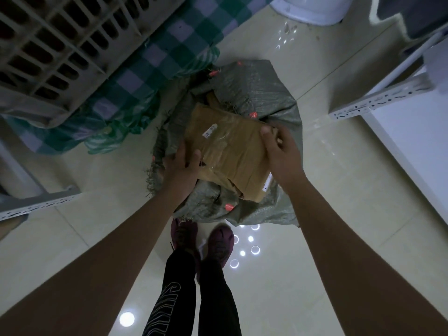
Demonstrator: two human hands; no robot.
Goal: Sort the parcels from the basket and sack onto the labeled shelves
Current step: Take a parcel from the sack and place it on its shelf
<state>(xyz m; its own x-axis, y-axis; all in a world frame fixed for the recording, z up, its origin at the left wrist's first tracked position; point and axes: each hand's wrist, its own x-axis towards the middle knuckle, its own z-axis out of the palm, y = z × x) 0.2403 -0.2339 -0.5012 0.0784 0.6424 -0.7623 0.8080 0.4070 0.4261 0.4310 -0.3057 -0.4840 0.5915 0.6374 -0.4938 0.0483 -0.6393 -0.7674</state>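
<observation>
Two bare forearms reach down from the near edge, over two dark-red shoes (pixel 201 241) planted on the tiled floor (pixel 315 214). At far left a pale slatted basket (pixel 55 40) sits on a green checked cloth (pixel 150 57); whether it holds any parcels cannot be told from here. Next comes the left hand (pixel 180 167), its grip curled against the near left edge of the one brown parcel (pixel 230 151), thumb on top, probably to steady the weight. That parcel, wrapped in clear tape with one small white label, sits at the mouth of the single grey-green woven sack (pixel 254 93), apparently being lifted out. A second brown shape shows deeper inside the sack, perhaps another parcel. The right hand (pixel 282 154) clasps the parcel's right edge, thumb over the far corner, so both sides are supported and the load stays level. At right stands a white perforated shelf frame (pixel 378 103); its labels are not visible.
</observation>
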